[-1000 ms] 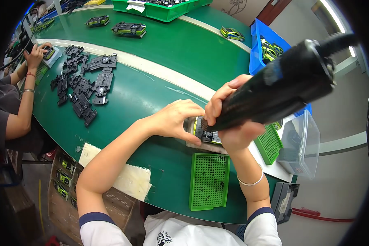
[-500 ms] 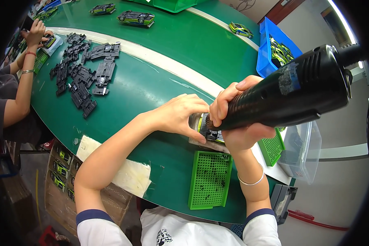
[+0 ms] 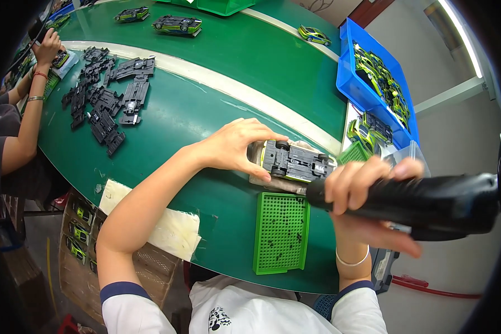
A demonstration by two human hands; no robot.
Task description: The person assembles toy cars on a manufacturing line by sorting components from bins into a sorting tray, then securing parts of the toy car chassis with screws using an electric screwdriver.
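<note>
Left hand [image 3: 235, 147] clamped on upturned toy car [image 3: 298, 162], presumably steadying it; right hand [image 3: 353, 189] wrapped round black power tool [image 3: 437, 206] (green tray [image 3: 265, 224] near, likely for reach).

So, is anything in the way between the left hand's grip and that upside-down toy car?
Nothing visible is. The left hand's grip sits at the left end of the upside-down toy car; the black power screwdriver is toward its right, not between them.

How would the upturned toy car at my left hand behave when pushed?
The toy car probably would not roll: its wheels face up. Its straight underside suggests stiffness. Your left hand around its end may limit sliding.
</note>
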